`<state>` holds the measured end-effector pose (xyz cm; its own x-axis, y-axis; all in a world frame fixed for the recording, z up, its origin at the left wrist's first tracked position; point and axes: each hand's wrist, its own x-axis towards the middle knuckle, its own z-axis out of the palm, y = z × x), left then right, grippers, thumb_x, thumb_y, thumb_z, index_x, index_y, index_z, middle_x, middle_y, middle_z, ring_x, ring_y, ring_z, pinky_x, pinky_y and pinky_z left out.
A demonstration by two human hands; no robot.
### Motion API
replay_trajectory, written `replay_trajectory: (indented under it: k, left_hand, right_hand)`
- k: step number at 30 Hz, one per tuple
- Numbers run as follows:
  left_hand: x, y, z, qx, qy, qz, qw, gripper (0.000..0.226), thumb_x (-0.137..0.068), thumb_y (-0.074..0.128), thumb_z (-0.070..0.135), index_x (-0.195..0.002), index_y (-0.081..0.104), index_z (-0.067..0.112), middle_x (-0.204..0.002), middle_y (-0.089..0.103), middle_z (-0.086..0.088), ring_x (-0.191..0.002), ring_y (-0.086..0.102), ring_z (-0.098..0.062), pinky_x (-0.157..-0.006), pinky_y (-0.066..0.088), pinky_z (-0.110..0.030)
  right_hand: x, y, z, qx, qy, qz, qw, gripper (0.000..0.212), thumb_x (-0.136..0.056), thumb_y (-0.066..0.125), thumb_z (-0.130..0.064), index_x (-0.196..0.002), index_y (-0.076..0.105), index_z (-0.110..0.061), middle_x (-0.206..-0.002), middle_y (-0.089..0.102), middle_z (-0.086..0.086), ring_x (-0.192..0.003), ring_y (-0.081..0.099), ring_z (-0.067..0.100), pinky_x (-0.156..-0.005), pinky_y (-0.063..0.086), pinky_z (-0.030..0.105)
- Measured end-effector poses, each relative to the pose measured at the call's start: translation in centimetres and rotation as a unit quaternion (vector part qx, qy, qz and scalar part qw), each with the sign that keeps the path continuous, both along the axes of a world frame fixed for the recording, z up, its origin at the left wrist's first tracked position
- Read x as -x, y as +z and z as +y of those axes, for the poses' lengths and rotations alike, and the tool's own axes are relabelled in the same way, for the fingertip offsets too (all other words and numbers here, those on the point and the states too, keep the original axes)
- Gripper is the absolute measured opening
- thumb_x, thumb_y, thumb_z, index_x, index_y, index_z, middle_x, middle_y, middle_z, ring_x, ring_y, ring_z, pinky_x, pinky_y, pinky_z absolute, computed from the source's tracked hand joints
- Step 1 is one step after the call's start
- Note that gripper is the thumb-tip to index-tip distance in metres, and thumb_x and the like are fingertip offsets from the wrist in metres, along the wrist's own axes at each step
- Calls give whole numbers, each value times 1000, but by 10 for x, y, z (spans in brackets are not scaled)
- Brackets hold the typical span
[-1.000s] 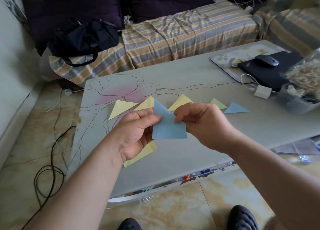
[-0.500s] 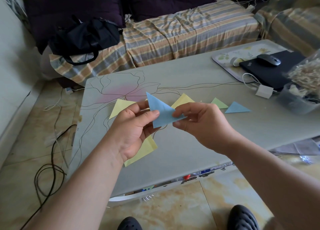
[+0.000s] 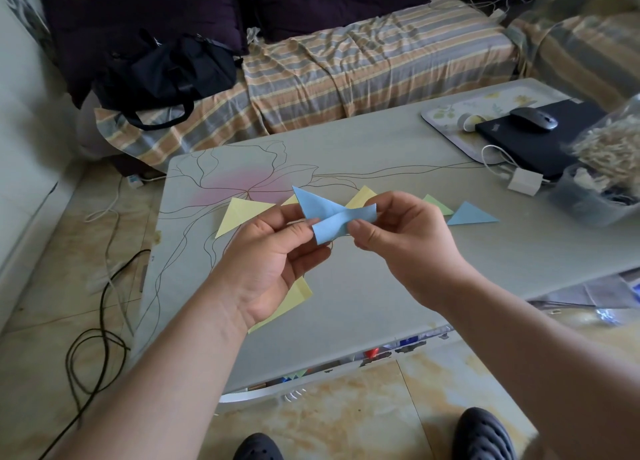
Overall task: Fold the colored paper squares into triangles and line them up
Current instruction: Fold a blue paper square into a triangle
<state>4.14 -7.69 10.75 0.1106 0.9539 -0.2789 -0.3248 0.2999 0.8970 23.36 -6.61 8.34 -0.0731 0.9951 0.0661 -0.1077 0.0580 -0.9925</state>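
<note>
grey table point(image 3: 398, 154) with a line-drawn flower, pink at its centre, over mottled tile floor. behind, at 12 o'clock, striped sofa point(image 3: 363, 68) with a black bag point(image 3: 166, 71) at 10 o'clock. at 2 o'clock, tray point(image 3: 446, 113), laptop point(image 3: 533, 140) with mouse point(image 3: 533, 119) on top, white charger point(image 3: 524, 181), clear tub point(image 3: 588, 196) of pale bits. loose cables point(image 3: 97, 341) on the floor at 8 o'clock.

mid-air over the table centre: blue paper point(image 3: 327, 215), half folded, one corner up toward 11 o'clock, the rest curled over. left hand point(image 3: 273, 258) pinching its left edge, thumb against fingertips. right hand point(image 3: 405, 231) pinching the right end, thumb on top, other fingers curled behind.

already down in a row: yellow triangle point(image 3: 239, 218) at far left, two more yellow ones partly hidden behind the paper, green triangle point(image 3: 438, 205), blue triangle point(image 3: 472, 214). yellow sheet point(image 3: 294, 300) flat under the left wrist, likely next.

risks, as judged: corners not matched before creasing, giving a skewed triangle; cause, folding in air with no flat backing and a soft curl in the sheet. uneven pinch could twist or slip the paper. sleeve or wrist sweep could nudge the row or push the yellow sheet toward the near edge.
</note>
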Motion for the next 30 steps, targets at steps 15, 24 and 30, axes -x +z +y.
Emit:
replay_trajectory:
  k: [15,24,30]
  left_hand:
    - [-8,-9,-1,-18,-1,63,998,31,-81,77,22,-110,73,12,-89,74,-1,-78,70,-12,-73,60,-25]
    - [-12,-17,0,-76,49,147,985,19,-92,75,4,-110,74,10,-82,75,1,-72,68,-12,-68,58,-26]
    - [-11,-16,1,-122,49,222,966,13,-90,78,6,-99,78,16,-81,78,-6,-69,69,-14,-65,58,-26]
  right_hand:
    - [2,3,0,42,9,30,999,23,-89,74,6,-92,61,-12,-80,74,15,-67,57,24,-77,53,42]
    - [3,3,0,83,9,55,995,23,-92,70,8,-94,61,-13,-77,71,10,-65,59,21,-79,56,38]
    - [1,1,4,89,-8,27,996,25,-89,73,6,-100,63,-14,-77,69,10,-67,58,24,-80,56,40]
